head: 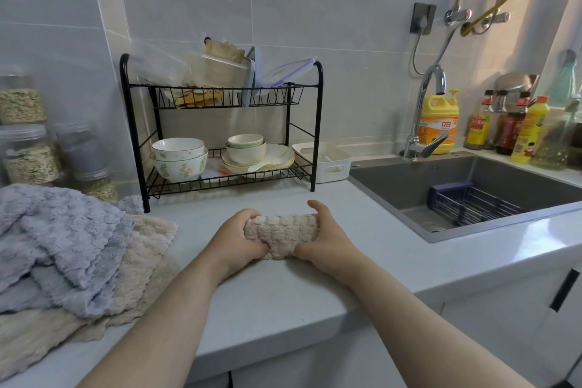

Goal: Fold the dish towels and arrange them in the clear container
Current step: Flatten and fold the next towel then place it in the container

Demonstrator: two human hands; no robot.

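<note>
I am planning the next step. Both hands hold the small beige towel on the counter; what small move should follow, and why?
Probably lift the beige towel toward the clear containers on the rack: the left hand and right hand grip it as a compact bundle on the counter, and more towels wait at the left.

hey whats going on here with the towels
A person at the kitchen counter grips a small beige towel by its two ends, the left hand on one and the right hand on the other. The towel is bunched into a thick roll just over the counter. To the left a loose pile of grey-blue and beige towels lies unfolded.
</note>
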